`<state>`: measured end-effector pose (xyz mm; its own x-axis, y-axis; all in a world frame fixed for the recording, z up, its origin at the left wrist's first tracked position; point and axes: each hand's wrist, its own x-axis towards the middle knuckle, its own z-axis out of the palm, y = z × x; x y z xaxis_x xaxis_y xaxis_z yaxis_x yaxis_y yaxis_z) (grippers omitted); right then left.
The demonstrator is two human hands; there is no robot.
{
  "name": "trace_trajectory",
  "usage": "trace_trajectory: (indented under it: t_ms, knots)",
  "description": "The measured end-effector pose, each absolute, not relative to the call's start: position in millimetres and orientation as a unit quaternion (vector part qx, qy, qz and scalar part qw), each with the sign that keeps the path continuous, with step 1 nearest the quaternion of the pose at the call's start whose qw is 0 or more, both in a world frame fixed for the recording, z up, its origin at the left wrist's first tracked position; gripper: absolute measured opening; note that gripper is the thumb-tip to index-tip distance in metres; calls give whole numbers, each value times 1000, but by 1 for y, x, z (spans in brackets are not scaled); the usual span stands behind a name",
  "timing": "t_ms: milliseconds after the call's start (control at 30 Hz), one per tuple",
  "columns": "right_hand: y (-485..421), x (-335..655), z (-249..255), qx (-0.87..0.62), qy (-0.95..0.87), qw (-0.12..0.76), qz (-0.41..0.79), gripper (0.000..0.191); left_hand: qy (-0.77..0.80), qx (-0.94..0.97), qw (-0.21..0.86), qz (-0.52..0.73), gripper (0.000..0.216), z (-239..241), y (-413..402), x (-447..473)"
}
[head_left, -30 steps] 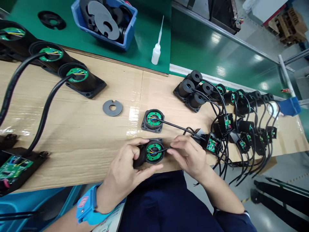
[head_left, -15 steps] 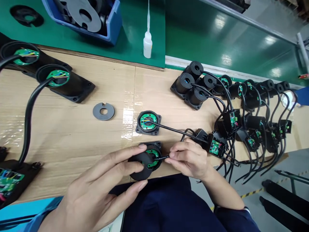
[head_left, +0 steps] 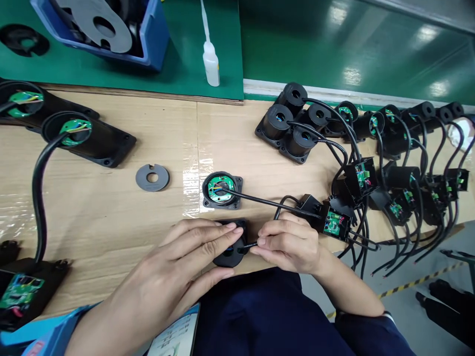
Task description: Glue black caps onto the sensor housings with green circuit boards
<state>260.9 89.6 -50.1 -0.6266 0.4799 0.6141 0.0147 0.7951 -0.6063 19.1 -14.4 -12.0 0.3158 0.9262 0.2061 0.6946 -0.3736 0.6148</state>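
Note:
My left hand lies over a black notched disc, its fingers on top and its thumb at the near edge. The disc sits on the round mouth of a black square-flanged housing, mostly hidden under the fingers, and covers the circuit board inside. Just to the right, my right hand pinches the black cable that comes out through the disc's notch. Beyond both hands stands a second housing with its green round board exposed and a cable leading right.
A loose grey notched disc lies left of the second housing. Larger housings stand at left. Several capped housings and cabled black boxes crowd the right. A blue bin of discs and a white dropper bottle are at the back.
The disc has moved right and flattened over the housing, covering its green board. My left fingers now lie across it. My right hand keeps its pinch on the cable.

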Motion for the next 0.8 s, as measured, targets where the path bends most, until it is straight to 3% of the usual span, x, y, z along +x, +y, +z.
trace_trajectory:
  t_ms: [233,333,433,567,800]
  knots:
    - [88,262,-47,-158,-858,405,272,12,526,816,127,202,44,-2,-11,25]
    - [69,263,-45,-214,-832,447,249,13,517,831,104,175,48,-3,-13,23]
    - [39,256,-48,-330,-729,461,384,26,515,833,105,172,48,-5,-16,18]
    - [14,236,-54,-413,-555,374,618,31,471,847,136,208,44,-6,-14,14]
    - [14,219,-57,-378,-526,384,658,26,457,863,110,186,57,-11,-19,11]
